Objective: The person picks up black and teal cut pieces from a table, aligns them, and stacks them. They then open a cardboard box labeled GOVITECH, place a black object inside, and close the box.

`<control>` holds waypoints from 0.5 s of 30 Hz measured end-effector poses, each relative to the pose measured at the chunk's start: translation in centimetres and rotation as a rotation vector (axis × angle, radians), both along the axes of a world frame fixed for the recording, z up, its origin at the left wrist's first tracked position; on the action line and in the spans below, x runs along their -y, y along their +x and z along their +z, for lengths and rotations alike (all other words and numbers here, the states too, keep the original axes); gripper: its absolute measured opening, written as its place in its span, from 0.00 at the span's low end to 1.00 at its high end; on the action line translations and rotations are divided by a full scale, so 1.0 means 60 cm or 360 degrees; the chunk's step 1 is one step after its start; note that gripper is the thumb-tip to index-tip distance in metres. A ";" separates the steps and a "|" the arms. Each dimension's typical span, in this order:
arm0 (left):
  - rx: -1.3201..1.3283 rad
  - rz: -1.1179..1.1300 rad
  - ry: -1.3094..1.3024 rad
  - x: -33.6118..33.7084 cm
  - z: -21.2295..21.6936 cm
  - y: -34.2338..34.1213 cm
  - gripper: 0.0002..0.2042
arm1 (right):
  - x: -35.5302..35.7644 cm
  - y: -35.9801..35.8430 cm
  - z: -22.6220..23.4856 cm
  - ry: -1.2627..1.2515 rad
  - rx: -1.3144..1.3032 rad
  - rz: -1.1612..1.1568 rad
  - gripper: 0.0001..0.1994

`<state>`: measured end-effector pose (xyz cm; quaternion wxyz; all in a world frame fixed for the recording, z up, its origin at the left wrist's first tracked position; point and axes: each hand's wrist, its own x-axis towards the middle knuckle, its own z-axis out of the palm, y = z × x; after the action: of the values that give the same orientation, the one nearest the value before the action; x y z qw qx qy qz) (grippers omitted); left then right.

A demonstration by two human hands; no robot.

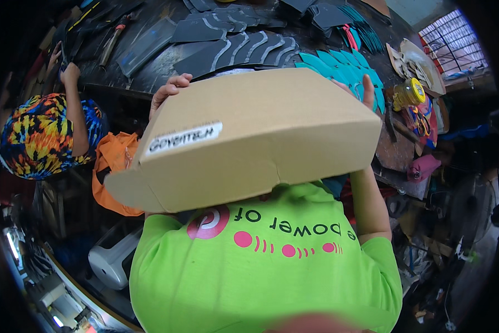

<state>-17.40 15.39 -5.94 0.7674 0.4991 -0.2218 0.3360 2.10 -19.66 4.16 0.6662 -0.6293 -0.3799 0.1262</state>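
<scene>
A brown cardboard box (260,111) is held up in front of my chest, tilted, with a white handwritten label (185,137) on its left side. My left hand (170,91) is closed around the far left edge, fingers curled over it. At the far right edge, my right hand (367,93) grips the box with one finger raised; most of that hand is hidden behind the cardboard. A loose flap (128,188) sticks out at the near left corner. Just beyond the box lie black cut pieces (238,51) and teal cut pieces (346,64).
A dark worktable (144,83) spans the far side, bearing a hammer (114,41) and a yellow-lidded jar (410,92). To the left sits another person in a multicoloured shirt (36,136), near an orange bag (115,194). A barred window (452,44) is at far right.
</scene>
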 end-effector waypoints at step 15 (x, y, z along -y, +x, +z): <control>-0.0021 0.0215 -0.0081 0.024 -0.007 -0.007 0.14 | -0.009 0.012 -0.038 0.0298 -0.0535 -0.0044 0.41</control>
<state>-17.83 13.96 -6.38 0.7568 0.4955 -0.1738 0.3892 2.83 -19.10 1.90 0.7776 -0.5398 -0.2646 0.1845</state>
